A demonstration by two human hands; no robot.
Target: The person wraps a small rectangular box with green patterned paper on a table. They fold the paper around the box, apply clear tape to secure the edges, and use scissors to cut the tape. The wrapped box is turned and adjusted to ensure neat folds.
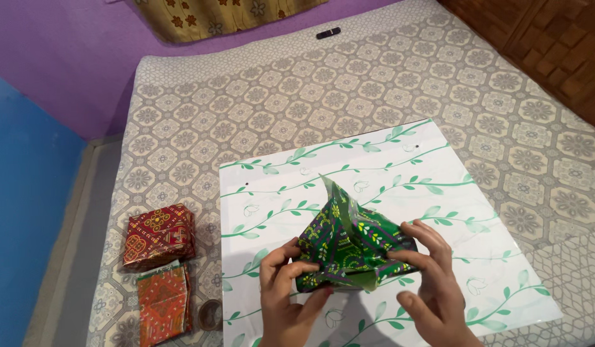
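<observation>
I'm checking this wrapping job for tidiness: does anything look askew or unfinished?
Yes. The green wrapping paper held by the left hand and right hand has a pointed flap sticking up at its top, unfolded. The red wrapped box nearby looks neat.

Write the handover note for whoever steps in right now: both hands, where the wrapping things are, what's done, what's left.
Left hand: fingers pinch the near-left edge of the green-wrapped box.
Right hand: fingers press the paper down on the box's right side.
The box sits on a white leaf-print sheet spread over the patterned bed cover.
Done: green paper covers most of the box; a red wrapped box and an orange-red wrapped packet lie to the left, with a tape roll beside them.
Left: one paper flap stands up loose at the top; the end is not folded flat.
</observation>
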